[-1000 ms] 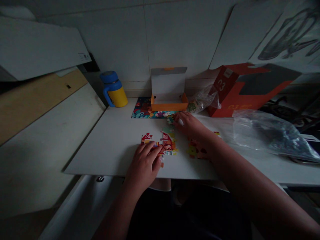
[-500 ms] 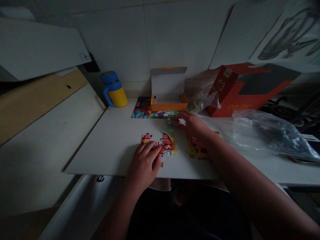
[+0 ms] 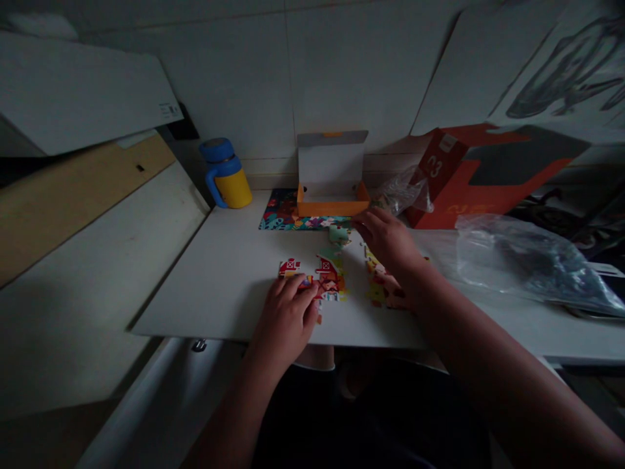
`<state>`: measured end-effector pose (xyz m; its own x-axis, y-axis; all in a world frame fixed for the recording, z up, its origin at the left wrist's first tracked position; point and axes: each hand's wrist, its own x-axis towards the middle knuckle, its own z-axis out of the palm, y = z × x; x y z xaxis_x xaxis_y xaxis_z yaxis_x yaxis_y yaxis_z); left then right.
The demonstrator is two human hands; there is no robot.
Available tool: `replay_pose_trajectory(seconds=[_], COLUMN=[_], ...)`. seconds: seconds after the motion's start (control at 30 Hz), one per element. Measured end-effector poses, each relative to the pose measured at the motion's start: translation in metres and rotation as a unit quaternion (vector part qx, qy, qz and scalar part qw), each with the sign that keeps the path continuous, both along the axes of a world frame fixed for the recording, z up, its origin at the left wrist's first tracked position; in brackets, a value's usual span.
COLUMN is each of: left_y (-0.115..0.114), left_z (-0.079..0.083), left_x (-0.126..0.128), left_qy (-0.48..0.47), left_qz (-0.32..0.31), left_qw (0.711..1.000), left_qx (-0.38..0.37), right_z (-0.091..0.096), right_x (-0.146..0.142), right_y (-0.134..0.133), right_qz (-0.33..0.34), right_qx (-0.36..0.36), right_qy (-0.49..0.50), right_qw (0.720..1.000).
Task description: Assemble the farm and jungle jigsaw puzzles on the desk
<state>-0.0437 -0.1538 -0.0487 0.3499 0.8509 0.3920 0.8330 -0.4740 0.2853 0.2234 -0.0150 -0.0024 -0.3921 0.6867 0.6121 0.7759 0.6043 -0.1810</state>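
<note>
barn jigsaw pieces [image 3: 328, 280] spread on the white bench [image 3: 215, 306]

the left grip [image 3: 286, 319] lay open, fingertips on a red barn piece [image 3: 289, 267]. the right grip [image 3: 385, 238] hung curled just beside a mint-green piece [image 3: 339, 234], whether closed or not hard to tell. an orange box [image 3: 332, 208] sat beyond.

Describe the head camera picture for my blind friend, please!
A left hand touches red-barn jigsaw pieces on a white table, while a right hand is beside a pale green piece. An open orange box stands behind them.
</note>
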Motion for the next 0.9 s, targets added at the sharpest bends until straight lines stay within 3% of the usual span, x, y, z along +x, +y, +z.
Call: replay_pose_trajectory(seconds=[0.17, 0.3, 0.4, 0.47, 0.63, 0.9], left_y=[0.000, 0.001, 0.003, 0.006, 0.009, 0.005], left_z=[-0.003, -0.006, -0.007, -0.006, -0.002, -0.002], left_x=[0.002, -0.002, -0.010, -0.017, -0.034, -0.031], left_qy=[-0.031, -0.061, -0.084, -0.090, -0.044, -0.035], left_qz=[0.004, -0.014, -0.029, -0.042, -0.089, -0.068], left_qw=[0.999, 0.998, 0.996, 0.995, 0.994, 0.997], left_qx=[0.012, -0.002, -0.015, -0.022, -0.050, -0.029], right_z=[0.019, 0.006, -0.011, -0.021, -0.034, -0.021], right_x=[-0.004, -0.018, -0.024, -0.022, -0.007, -0.012], right_y=[-0.068, -0.129, -0.152, -0.155, -0.139, -0.128], right_qz=[0.053, 0.096, 0.156, 0.162, 0.100, 0.128], right_qx=[0.047, 0.010, -0.046, -0.080, -0.106, -0.155], right_qy=[-0.122, -0.211, -0.182, -0.153, -0.147, -0.168], right_qw=[0.990, 0.973, 0.970, 0.972, 0.978, 0.965])
